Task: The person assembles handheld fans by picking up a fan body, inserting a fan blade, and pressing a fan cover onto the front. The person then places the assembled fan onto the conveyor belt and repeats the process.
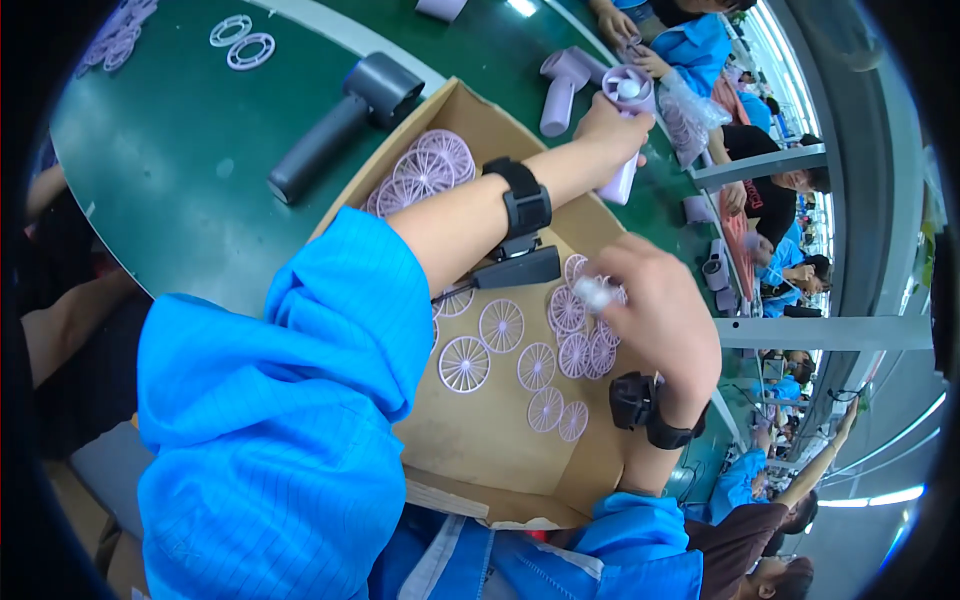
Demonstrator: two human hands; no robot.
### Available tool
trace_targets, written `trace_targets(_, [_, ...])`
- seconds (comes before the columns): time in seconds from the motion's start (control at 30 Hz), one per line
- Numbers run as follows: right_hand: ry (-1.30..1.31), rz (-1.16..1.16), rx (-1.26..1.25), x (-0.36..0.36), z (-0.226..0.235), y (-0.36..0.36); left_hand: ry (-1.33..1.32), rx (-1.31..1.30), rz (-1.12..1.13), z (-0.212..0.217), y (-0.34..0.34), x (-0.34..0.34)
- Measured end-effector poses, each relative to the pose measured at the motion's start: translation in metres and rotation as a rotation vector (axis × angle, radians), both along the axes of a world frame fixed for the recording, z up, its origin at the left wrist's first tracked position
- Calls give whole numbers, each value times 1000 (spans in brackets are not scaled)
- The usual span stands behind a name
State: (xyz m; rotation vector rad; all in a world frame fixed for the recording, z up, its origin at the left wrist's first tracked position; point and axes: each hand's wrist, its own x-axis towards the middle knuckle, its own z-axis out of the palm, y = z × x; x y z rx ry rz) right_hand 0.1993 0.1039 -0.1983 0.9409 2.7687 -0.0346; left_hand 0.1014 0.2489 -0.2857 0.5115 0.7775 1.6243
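Observation:
Stretched out over the far right edge of a cardboard box, my left hand [612,135] is closed round a lilac handheld fan [628,88]. The fan's round head faces up with a pale hub in it, and its handle [620,186] comes out below the hand. My right hand [662,315] hangs over the right side of the box, fingers curled in, with a white covering [593,292] on a fingertip. Slightly blurred, these fingers hide whatever is pinched in them. Lilac spoked fan grilles [573,355] lie just beneath that hand.
The cardboard box [440,480] holds more grilles, with a stack [425,172] at its far left. A dark grey fan body [345,125] lies on the green table [180,200], near lilac rings [250,50]. Another lilac fan [565,85] lies beyond the box. Co-workers sit across.

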Motion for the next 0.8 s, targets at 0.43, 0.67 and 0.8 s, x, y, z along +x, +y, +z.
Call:
trace_targets(0.43, [-149,252,-223,-15,-60,-28,105,26,-47,-3,-5,-2])
trace_targets(0.67, [-285,163,-464,-15,-42,-33,113,17,16,0,-6,-4])
trace_targets(0.8, [-306,226,-400,-14,-46,-56,154,25,36,2,-8,-3])
